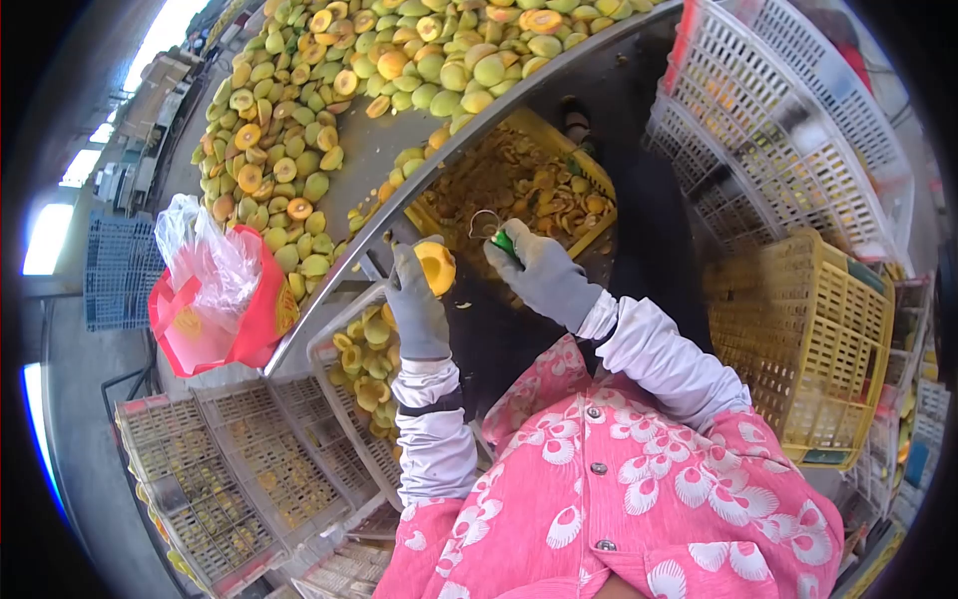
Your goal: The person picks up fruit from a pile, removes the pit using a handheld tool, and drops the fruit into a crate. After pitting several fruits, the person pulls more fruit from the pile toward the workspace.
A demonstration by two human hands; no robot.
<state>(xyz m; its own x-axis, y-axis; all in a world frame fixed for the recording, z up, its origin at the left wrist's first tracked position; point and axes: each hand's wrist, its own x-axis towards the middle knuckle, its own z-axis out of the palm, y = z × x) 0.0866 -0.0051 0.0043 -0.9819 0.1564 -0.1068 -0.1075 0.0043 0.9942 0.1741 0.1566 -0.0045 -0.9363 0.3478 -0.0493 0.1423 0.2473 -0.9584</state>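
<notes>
Stretching across the top of the view, a grey desk (391, 140) carries a broad heap of green and yellow fruit (429, 62), many pieces halved with orange flesh facing up. Below it, the person wears a pink top (569, 489) with white flower-like patterns and pale sleeves. Stacked white crates (763, 115) lean at the upper right, with a yellow slatted crate (798, 349) beneath them, while more slatted crates (235, 479) line the lower left. Beyond the desk's near edge, lower down, a yellow bin (547, 135) holds brownish and orange scraps (519, 195). A red bag (210, 334) with crumpled clear plastic (205, 255) rising out of it sits at the desk's left end. Just below the left hand (417, 304), a smaller crate (321, 351) contains cut fruit (369, 374). Both hands wear grey gloves. The left one is closed around an orange fruit half (437, 268), its hollowed face turned toward the right hand (547, 285). That right hand is curled firmly around the green handle (503, 242) of a small tool, whose thin metal loop (485, 222) points toward the fruit half, apart from it.
</notes>
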